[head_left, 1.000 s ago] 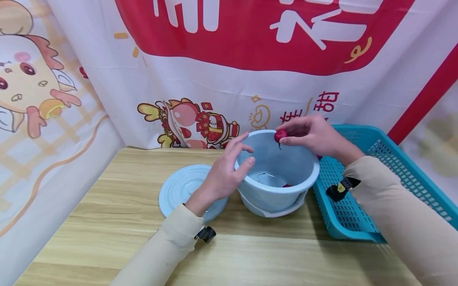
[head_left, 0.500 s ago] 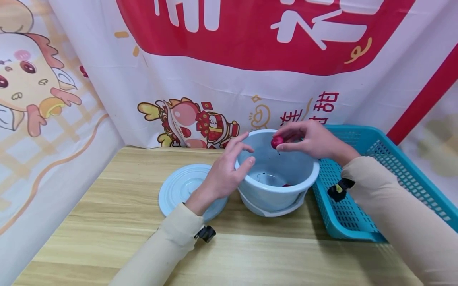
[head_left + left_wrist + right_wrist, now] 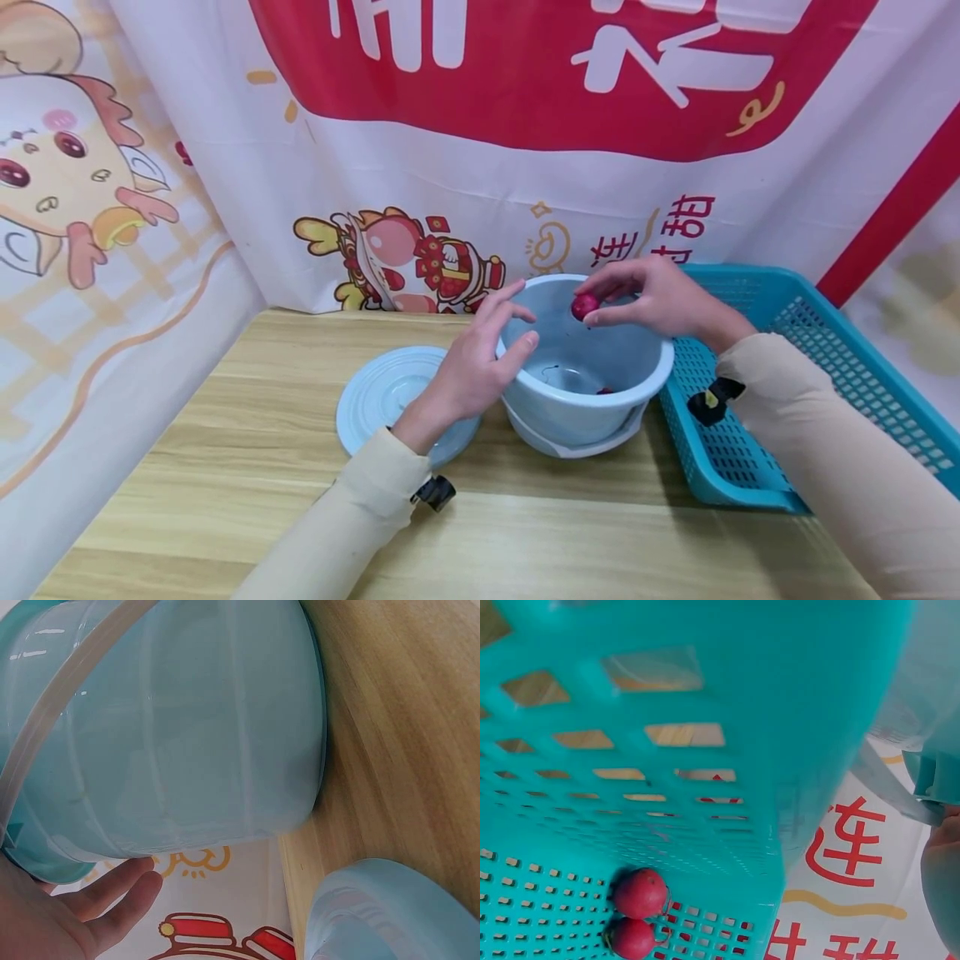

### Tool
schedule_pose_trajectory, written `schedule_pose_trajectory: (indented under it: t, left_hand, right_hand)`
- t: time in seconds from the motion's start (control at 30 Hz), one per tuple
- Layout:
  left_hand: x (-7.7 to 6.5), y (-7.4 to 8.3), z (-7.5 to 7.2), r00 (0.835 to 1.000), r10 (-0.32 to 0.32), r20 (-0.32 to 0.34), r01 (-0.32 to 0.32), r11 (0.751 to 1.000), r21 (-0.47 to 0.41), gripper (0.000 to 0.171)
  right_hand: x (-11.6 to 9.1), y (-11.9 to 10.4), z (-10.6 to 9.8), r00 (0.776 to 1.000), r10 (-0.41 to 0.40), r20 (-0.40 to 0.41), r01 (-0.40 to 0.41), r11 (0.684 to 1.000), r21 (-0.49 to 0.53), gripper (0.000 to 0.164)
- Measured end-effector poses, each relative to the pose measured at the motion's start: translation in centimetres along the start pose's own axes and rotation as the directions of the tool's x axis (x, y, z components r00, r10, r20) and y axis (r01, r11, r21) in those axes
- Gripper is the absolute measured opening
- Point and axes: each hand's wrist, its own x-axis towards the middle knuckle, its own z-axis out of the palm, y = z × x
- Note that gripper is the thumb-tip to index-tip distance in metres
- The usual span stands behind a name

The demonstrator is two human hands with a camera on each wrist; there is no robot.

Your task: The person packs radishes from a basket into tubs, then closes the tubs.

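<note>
In the head view my right hand (image 3: 660,304) pinches a small red radish (image 3: 584,306) between thumb and fingers, over the opening of the light blue bucket (image 3: 577,398). On the bucket floor part of another red radish (image 3: 604,391) shows, beside a thin dark root strand. My left hand (image 3: 480,362) lies at the bucket's left rim, fingers loosely spread and holding nothing. The left wrist view shows those fingers (image 3: 124,900) by the bucket rim; whether they touch it I cannot tell. Only an edge of my right hand (image 3: 941,881) appears in the right wrist view.
A teal perforated basket (image 3: 708,479) stands right of the bucket. Two radishes, an upper radish (image 3: 640,893) and a lower radish (image 3: 632,939), lie inside it. Left of the bucket, a round light blue lid (image 3: 367,400) rests on the wooden table (image 3: 247,467). A printed cloth (image 3: 420,167) hangs behind.
My right hand has shifted slightly left and down with the radish, further over the bucket's opening. The left hand keeps its place at the rim.
</note>
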Motion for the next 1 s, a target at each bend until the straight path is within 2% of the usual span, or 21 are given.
schedule_pose_trajectory:
  t: [0.17, 0.4, 0.6, 1.0]
  left_hand:
    - [0.0, 0.1, 0.0, 1.0, 0.0, -0.001, 0.0, 1.0, 0.004, 0.045]
    - [0.0, 0.0, 0.0, 1.0, -0.011, 0.004, 0.011, 1.0, 0.009, 0.044]
    - [0.0, -0.1, 0.0, 1.0, -0.011, 0.003, 0.011, 1.0, 0.005, 0.045]
    - [0.1, 0.1, 0.1, 1.0, -0.002, 0.001, 0.002, 1.0, 0.006, 0.045]
  right_hand:
    - [-0.1, 0.0, 0.3, 1.0, -0.024, -0.018, 0.024, 1.0, -0.007, 0.043]
    - [-0.4, -0.4, 0.7, 1.0, -0.013, -0.027, 0.01, 0.996, -0.091, 0.042]
    - [-0.4, -0.5, 1.0, 0.999, -0.04, -0.019, 0.037, 0.989, -0.147, 0.039]
    - [-0.7, -0.1, 1.1, 0.994, -0.081, -0.069, 0.075, 0.994, -0.077, 0.034]
